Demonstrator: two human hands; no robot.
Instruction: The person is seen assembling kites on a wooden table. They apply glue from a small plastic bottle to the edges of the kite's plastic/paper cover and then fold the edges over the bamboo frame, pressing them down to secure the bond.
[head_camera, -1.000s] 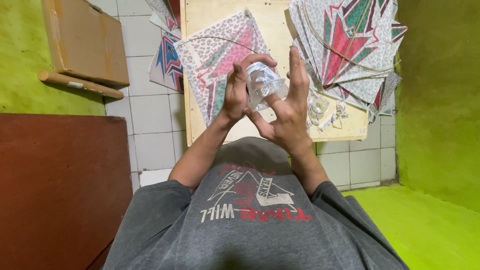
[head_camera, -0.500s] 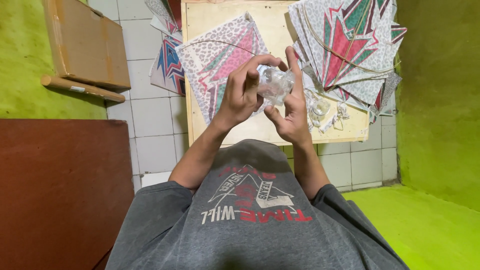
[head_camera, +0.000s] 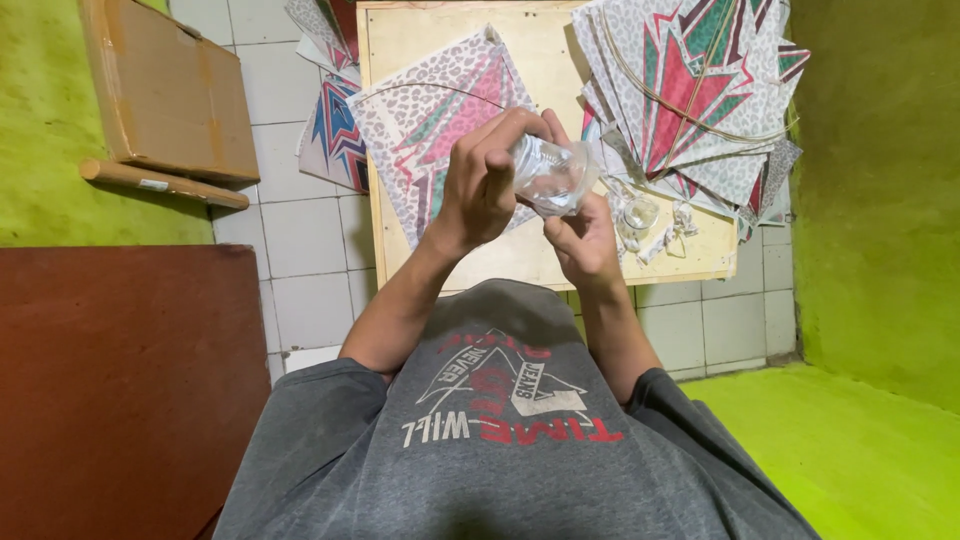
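Both my hands are raised in front of my chest around a small clear plastic object (head_camera: 556, 178), which looks like a crumpled bag or a roll. My left hand (head_camera: 482, 180) curls over its top and left side. From below, my right hand (head_camera: 584, 240) pinches it with the fingertips. Behind them lies a wooden board (head_camera: 520, 262) bearing a single leopard-patterned paper kite (head_camera: 432, 118) with a pink and green star. A stack of similar kites (head_camera: 700, 90) is at its right end.
Small clear plastic pieces (head_camera: 640, 214) lie on the board near my right hand. More kites (head_camera: 330, 130) rest on the white tiled floor. A cardboard box (head_camera: 170, 90) and a wooden stick (head_camera: 160, 184) lie at the left, a brown panel (head_camera: 120, 390) below them. Green surfaces flank both sides.
My right hand's upright fingers have dropped and now pinch the clear object from below. My left hand has closed over its top, and both hands have shifted slightly lower.
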